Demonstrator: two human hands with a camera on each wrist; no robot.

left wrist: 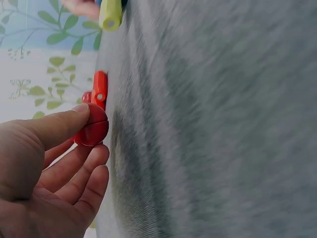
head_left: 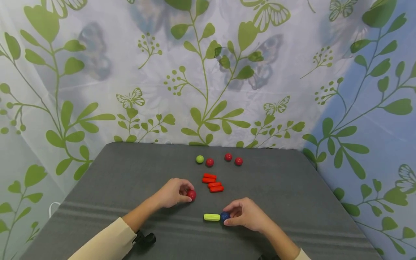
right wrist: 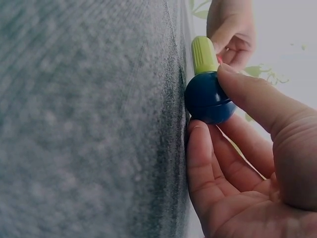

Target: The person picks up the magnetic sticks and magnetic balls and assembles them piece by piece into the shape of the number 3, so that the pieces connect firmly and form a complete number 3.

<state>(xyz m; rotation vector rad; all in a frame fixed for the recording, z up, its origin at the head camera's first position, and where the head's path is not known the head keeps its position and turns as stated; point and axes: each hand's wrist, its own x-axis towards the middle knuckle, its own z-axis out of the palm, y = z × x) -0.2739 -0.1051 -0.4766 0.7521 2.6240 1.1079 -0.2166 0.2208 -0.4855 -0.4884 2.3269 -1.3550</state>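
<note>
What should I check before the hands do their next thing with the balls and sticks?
1. Left hand holds the shiny red ball: ok, between thumb and fingers.
2. Right hand holds the shiny dark-blue ball: ok, thumb and fingers on it.
3. Yellow-green ridged stick meets the blue ball: ok, one end is against it.
4. Stick joined tightly to the blue ball: cannot tell, the pictures don't show how firmly.
5. Held red ball touching the stick's other end (if that's next): not ok, there's a gap.
6. Four bright-red sticks out of the hands' way: ok, they lie farther back.
</note>
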